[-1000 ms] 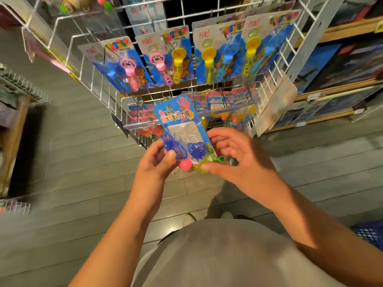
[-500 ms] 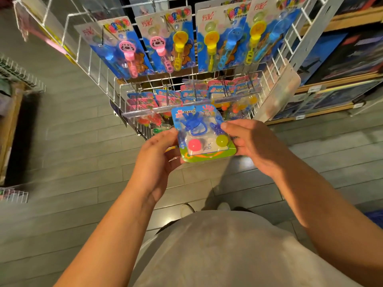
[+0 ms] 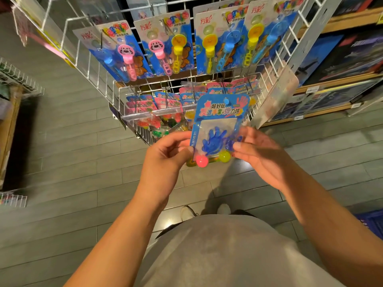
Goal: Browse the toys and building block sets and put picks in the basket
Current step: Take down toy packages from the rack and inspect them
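Observation:
I hold a blue blister card toy pack (image 3: 219,121) upright in front of me, with a blue sticky hand, a pink ball and a yellow-green ball sealed in it. My left hand (image 3: 165,160) pinches its lower left edge. My right hand (image 3: 261,156) grips its lower right edge with thumb on the front. A corner of the blue basket (image 3: 371,224) shows at the right edge, on the floor beside me.
A white wire rack (image 3: 132,88) stands ahead, hung with bubble wand packs (image 3: 170,46) above and more sticky-hand packs (image 3: 157,104) below. Wooden shelves with boxed sets (image 3: 342,59) run along the right. Another wire display (image 3: 18,77) is at the left. Grey plank floor lies below.
The pack lay tilted flat half a second ago; it now stands upright facing me, raised and shifted right. Both hands keep hold of its lower edges.

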